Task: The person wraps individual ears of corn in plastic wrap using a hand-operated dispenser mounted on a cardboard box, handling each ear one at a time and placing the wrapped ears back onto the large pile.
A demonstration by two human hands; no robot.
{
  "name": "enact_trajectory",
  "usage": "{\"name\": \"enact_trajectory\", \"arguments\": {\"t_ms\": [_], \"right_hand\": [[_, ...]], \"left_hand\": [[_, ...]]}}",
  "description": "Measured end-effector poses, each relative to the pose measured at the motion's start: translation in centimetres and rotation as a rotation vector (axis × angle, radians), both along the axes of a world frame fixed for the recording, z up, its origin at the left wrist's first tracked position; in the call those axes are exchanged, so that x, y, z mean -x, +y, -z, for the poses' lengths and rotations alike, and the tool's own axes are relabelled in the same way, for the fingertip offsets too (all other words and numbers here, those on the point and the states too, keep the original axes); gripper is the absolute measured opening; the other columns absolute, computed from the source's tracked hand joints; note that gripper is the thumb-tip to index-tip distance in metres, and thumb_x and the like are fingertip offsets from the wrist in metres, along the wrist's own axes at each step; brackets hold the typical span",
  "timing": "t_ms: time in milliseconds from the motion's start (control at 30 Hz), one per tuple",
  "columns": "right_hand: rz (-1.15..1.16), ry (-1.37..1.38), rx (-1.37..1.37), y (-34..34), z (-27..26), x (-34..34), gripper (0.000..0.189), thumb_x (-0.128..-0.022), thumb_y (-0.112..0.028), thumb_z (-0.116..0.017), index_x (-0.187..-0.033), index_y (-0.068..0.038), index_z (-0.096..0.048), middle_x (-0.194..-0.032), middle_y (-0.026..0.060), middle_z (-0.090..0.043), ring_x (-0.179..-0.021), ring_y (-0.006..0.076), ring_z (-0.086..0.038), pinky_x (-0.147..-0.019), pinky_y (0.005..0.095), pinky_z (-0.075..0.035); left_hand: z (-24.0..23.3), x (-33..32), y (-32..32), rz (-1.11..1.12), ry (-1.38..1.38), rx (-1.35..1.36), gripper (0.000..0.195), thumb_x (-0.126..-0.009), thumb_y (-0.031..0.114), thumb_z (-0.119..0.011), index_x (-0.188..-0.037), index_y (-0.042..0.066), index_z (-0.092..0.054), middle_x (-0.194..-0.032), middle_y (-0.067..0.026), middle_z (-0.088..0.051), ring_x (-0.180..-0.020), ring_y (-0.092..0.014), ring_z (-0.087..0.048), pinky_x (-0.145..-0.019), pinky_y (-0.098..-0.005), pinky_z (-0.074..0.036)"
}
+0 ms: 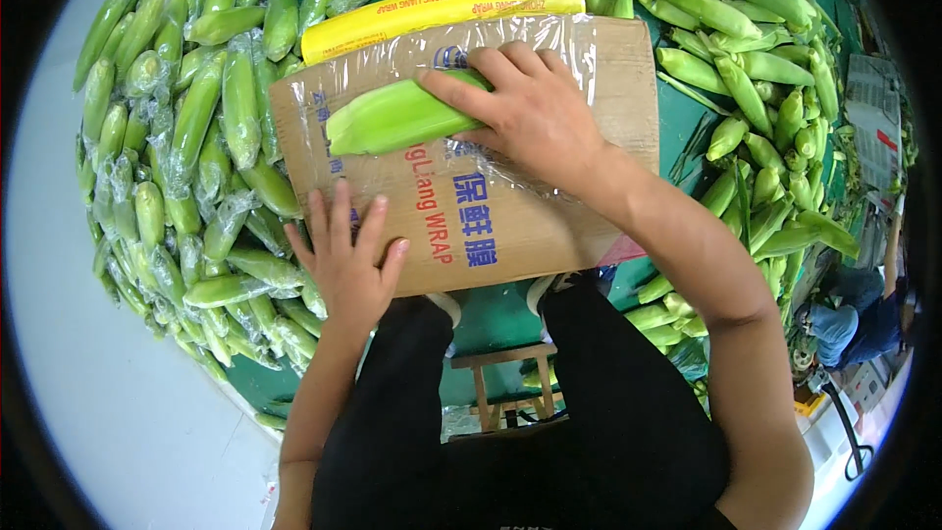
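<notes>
An ear of corn in its green husk (397, 118) lies slanted across a cardboard box (544, 228) in front of me. My right hand (526, 110) is closed over the ear's right end, fingers curled around its far side. Clear plastic film (515, 169) spreads over the box top, under the ear. My left hand (349, 250) rests on the box's near left corner, fingers spread, holding nothing. Along the box's far edge lies a yellow roll of ZHONG LIANG plastic wrap (441, 11). Printed writing covers part of the box.
Film-wrapped ears of corn (199, 110) are heaped on the left. Unwrapped ears in husk (765, 66) are piled on the right, on a green floor covering (677, 118). A small wooden stool (508, 361) stands between my legs. Another person (846, 324) is at the far right edge.
</notes>
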State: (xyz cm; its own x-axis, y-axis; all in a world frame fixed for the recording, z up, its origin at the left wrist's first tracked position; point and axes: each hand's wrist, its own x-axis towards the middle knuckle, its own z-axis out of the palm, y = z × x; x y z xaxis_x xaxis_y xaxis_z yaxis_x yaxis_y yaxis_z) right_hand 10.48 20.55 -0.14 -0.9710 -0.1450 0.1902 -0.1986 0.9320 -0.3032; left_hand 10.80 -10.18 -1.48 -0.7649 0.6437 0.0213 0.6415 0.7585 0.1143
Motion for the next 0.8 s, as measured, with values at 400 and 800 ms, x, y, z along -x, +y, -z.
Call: {"name": "enact_trajectory", "arguments": {"t_ms": [400, 800], "right_hand": [[-0.167, -0.253, 0.021, 5.8, -1.1, -8.7, 0.056, -0.076, -0.022, -0.083, -0.130, -0.019, -0.066, -0.098, 0.0075, -0.063, -0.094, 0.0297, -0.062, -0.085, 0.0396, -0.050], [0.355, 0.191, 0.494, -1.2, 2.6, 1.8, 0.021, -0.091, -0.016, -0.072, -0.110, -0.008, -0.069, -0.090, 0.0175, -0.069, -0.086, 0.0375, -0.067, -0.077, 0.0457, -0.055]], "left_hand": [[-0.9, 9.0, 6.7, 0.126, -0.137, -0.311, 0.068, -0.075, 0.014, -0.085, -0.139, 0.024, -0.064, -0.138, -0.0052, -0.059, -0.125, -0.031, -0.056, -0.107, -0.0438, -0.045], [-1.7, 9.5, 7.4, 0.114, -0.271, -0.311, 0.066, -0.076, 0.012, -0.084, -0.138, 0.024, -0.064, -0.136, -0.0081, -0.058, -0.125, -0.032, -0.054, -0.109, -0.0436, -0.044]]}}
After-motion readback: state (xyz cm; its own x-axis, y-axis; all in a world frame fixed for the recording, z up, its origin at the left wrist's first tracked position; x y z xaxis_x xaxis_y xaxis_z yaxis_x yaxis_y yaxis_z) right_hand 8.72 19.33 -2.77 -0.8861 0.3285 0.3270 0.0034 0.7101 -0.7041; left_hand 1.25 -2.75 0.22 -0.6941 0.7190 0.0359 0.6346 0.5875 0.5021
